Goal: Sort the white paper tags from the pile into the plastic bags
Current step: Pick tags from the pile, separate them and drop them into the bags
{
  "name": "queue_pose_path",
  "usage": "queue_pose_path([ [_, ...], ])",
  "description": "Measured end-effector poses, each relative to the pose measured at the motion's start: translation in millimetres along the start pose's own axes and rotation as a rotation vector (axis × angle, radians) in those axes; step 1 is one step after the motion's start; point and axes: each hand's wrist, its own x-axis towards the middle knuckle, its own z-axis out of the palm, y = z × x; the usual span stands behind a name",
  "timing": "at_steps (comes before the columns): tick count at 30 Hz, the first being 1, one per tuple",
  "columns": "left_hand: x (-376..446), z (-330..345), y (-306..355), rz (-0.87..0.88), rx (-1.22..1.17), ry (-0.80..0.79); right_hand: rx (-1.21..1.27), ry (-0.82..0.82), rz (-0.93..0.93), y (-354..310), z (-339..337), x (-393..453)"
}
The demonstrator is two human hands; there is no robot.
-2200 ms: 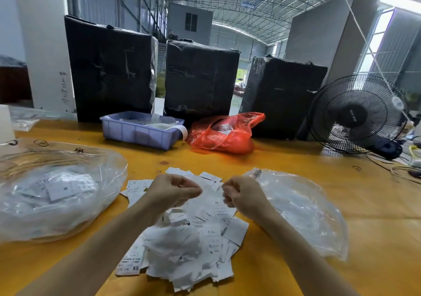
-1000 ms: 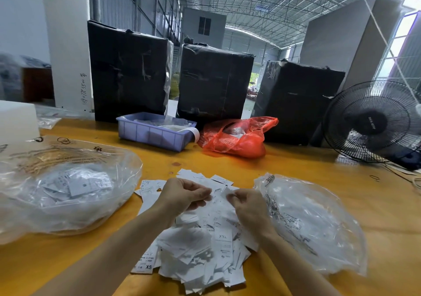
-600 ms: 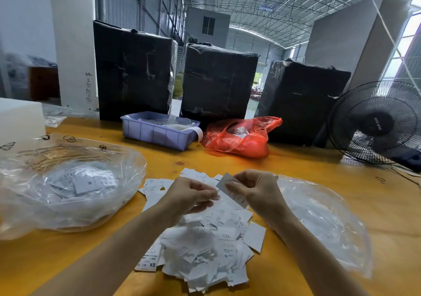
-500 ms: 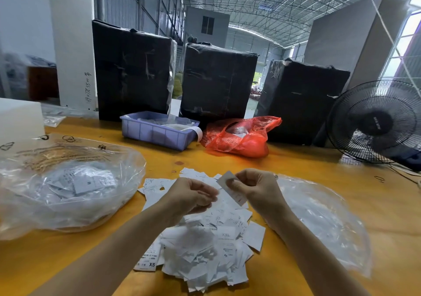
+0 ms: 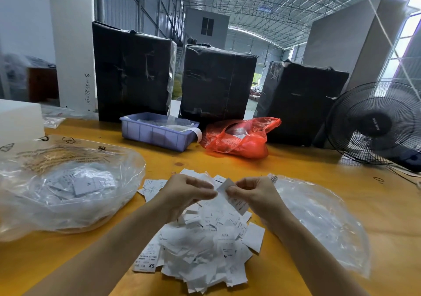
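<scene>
A wide yellow-orange wooden desk [image 5: 296, 165] fills a steel-roofed warehouse hall. At its near middle lies a loose pile of white paper tags [image 5: 205, 245]. Above the pile, the right hand [image 5: 252, 195] pinches one white tag [image 5: 232, 195] by its upper end, while the left hand [image 5: 184, 193] hovers just beside it, fingers curled, seemingly holding nothing. A bulging clear plastic bag [image 5: 68, 188] holding tags sits to the left; a flatter clear plastic bag [image 5: 319, 222] lies right. Behind stand a lavender plastic tray [image 5: 157, 133], a crumpled red plastic bag [image 5: 239, 138], three black-wrapped bales [image 5: 216, 81] and a black desk fan [image 5: 376, 122].
</scene>
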Motion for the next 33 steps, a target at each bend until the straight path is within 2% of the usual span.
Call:
queue_pose_path([
  [3, -0.4, 1.3, 3.1, -0.055, -0.349, 0.028, 0.056, -0.026, 0.015, -1.0, 2.1, -0.7],
  [8, -4.8, 13.7, 3.9, -0.07, -0.527, 0.048, 0.003, -0.215, 0.002, -4.0, 8.2, -4.5],
  [12, -5.0, 14.9, 1.9, 0.002, -0.355, 0.065, -0.268, -0.37, 0.019, -12.1, -0.3, -7.7],
  [14, -4.5, 11.7, 0.5, 0.044, -0.212, 0.085, -0.31, -0.327, -0.016, -19.2, -11.5, -7.3],
  [17, -5.5, 9.0, -0.1, 0.07, -0.078, 0.064, -0.146, -0.101, -0.14, -27.7, -25.4, -5.5],
  [19, -6.1, 9.5, 0.1, 0.063, -0.04, 0.038, -0.127, -0.007, -0.209, -29.2, -29.1, -4.0],
  [24, -7.6, 11.6, 0.3, 0.05, 0.044, -0.033, -0.271, -0.021, -0.274, -26.6, -25.3, -3.0],
  [33, -8.7, 11.3, 0.2, 0.053, 0.107, -0.069, -0.459, -0.081, -0.313, -25.3, -23.1, -2.6],
])
